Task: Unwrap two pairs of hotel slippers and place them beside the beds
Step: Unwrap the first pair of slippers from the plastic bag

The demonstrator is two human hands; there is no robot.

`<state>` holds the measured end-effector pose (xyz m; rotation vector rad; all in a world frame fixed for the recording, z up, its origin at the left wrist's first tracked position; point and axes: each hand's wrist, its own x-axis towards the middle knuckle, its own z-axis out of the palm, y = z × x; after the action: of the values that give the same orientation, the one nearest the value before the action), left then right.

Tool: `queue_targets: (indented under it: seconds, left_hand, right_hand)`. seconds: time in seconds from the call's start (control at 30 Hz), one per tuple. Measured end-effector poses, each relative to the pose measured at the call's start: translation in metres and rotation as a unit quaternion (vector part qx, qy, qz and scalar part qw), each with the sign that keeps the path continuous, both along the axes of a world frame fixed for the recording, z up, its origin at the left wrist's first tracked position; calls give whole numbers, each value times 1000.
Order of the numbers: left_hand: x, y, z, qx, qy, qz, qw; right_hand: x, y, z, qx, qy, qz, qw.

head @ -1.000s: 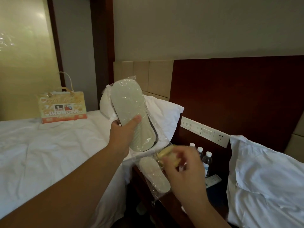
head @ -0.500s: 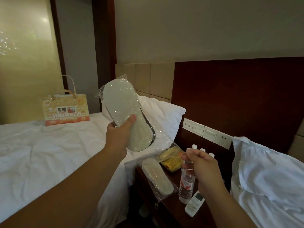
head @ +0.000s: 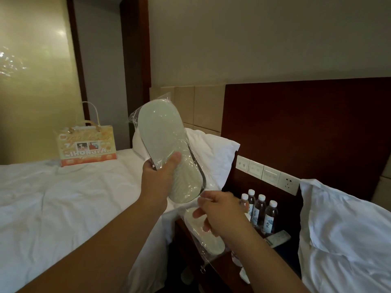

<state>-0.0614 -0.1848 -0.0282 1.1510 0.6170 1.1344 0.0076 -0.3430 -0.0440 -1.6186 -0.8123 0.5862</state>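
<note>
1. Plastic-wrapped second pair (head: 204, 235) lies on the nightstand (head: 220, 269), nearest us, part hidden by our right hand (head: 220, 214), fingers loosely curled at the wrap's lower edge (head: 211, 192); pinch not confirmable.
2. Left hand (head: 160, 180) grips the first wrapped pair (head: 167, 153) upright over the left bed (head: 63, 197).
3. Risk: a hard tug could slip the slick film from our grip, or swing into the water bottles (head: 259, 210) just beside.
4. Farthest: gift bag (head: 86, 145), reads "LIHONGFAN"; rest illegible.
</note>
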Motion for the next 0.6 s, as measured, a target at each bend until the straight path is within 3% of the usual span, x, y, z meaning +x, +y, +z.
queue_targets:
  seconds: [0.17, 0.3, 0.6]
  left_hand:
    - [-3, -4, 2, -7, -14, -14, 1000]
    - [-3, -11, 0, -29, -24, -30, 999]
    - [-16, -20, -7, -58, -83, -199, 975]
  right_hand:
    - [-1, 8, 1, 120, 149, -11, 981]
    - [-12, 11, -7, 247, 238, 21, 939]
    - [-18, 9, -5, 305, 311, 63, 898]
